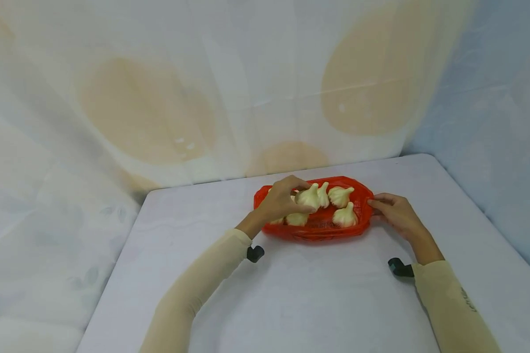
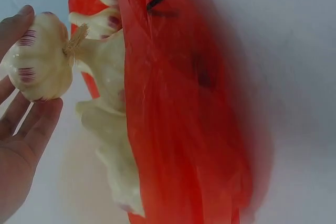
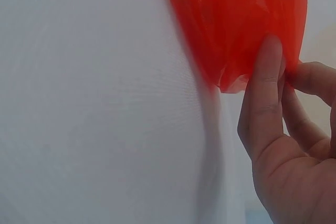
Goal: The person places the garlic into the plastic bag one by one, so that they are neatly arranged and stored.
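Observation:
A red plastic bag (image 1: 318, 230) lies open on the white table (image 1: 291, 294), holding several pale garlic bulbs (image 1: 341, 196). My left hand (image 1: 279, 202) grips one garlic bulb (image 1: 308, 197) just above the bag; in the left wrist view the same bulb (image 2: 43, 56) sits between thumb and fingers (image 2: 31, 124), next to the bag (image 2: 178, 108). My right hand (image 1: 390, 208) pinches the bag's right edge (image 3: 247, 24), thumb (image 3: 265, 87) against the plastic.
Pale patterned cloth (image 1: 159, 98) hangs behind the table and to the left. The table's back edge (image 1: 380, 161) runs just behind the bag. Small black wrist cameras (image 1: 254, 253) stick out from both cream sleeves.

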`<state>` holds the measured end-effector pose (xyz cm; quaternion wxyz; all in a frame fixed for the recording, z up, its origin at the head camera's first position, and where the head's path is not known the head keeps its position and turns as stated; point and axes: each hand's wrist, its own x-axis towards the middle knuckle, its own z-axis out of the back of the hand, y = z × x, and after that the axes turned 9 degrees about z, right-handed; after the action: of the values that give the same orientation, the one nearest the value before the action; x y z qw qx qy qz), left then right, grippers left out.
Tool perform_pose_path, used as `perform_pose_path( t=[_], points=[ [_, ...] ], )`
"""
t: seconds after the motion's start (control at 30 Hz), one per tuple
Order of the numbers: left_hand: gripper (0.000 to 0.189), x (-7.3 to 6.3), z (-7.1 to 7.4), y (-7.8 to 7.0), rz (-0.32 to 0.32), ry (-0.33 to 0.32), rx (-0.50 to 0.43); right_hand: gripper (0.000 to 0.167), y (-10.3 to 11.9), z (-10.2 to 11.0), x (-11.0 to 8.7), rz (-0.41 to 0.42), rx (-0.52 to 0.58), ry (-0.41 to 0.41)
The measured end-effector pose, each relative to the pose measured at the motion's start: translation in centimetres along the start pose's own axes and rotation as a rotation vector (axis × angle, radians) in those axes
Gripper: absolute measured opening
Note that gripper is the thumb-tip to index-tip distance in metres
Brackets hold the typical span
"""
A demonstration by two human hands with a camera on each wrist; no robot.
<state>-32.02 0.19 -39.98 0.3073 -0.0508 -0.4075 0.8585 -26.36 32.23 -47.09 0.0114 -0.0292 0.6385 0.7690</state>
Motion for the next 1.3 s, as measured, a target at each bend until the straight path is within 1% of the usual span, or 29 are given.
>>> perform_pose_path(
  t=[0.07,0.13,0.23,0.37,0.47,0.57,0.67,0.8,0.9,0.97,1.1,1.3],
  points=[
    [0.052,0.2,-0.5,-0.2,-0.007,0.006,-0.031,0.058,0.0,0.0,0.0,0.001,-0.002,0.000],
    [0.051,0.3,-1.1,-0.3,-0.016,0.008,-0.040,0.058,0.0,0.0,-0.1,-0.001,-0.003,-0.002],
    [0.052,0.6,-1.7,-0.7,-0.037,-0.004,0.010,0.058,0.0,0.1,-0.2,-0.008,-0.002,-0.006],
    [0.054,1.0,-2.2,-1.5,-0.068,-0.012,0.088,0.058,0.0,0.1,-0.4,-0.010,-0.012,-0.011],
    [0.056,1.4,-2.5,-2.0,-0.084,0.000,0.110,0.057,0.0,0.2,-0.4,-0.002,-0.021,-0.014],
    [0.059,1.7,-2.8,-2.2,-0.082,0.023,0.136,0.057,0.2,0.2,-0.4,0.002,-0.027,-0.015],
    [0.059,1.9,-3.0,-1.9,-0.062,0.054,0.156,0.057,0.3,0.1,-0.4,0.000,-0.026,-0.016],
    [0.059,1.8,-3.5,-1.3,-0.041,0.086,0.215,0.057,0.3,0.1,-0.5,-0.010,-0.015,-0.014],
    [0.059,1.7,-3.8,-1.1,-0.042,0.097,0.270,0.057,0.3,0.1,-0.5,-0.012,-0.009,-0.011],
    [0.059,1.7,-3.9,-1.0,-0.045,0.099,0.286,0.057,0.4,0.1,-0.5,-0.010,-0.010,-0.011],
    [0.058,1.6,-4.1,-0.9,-0.046,0.112,0.282,0.057,0.5,0.1,-0.4,-0.005,-0.009,-0.018],
    [0.057,1.1,-4.4,-0.4,-0.031,0.160,0.279,0.058,0.5,0.1,-0.6,-0.023,-0.008,-0.018]
  ],
)
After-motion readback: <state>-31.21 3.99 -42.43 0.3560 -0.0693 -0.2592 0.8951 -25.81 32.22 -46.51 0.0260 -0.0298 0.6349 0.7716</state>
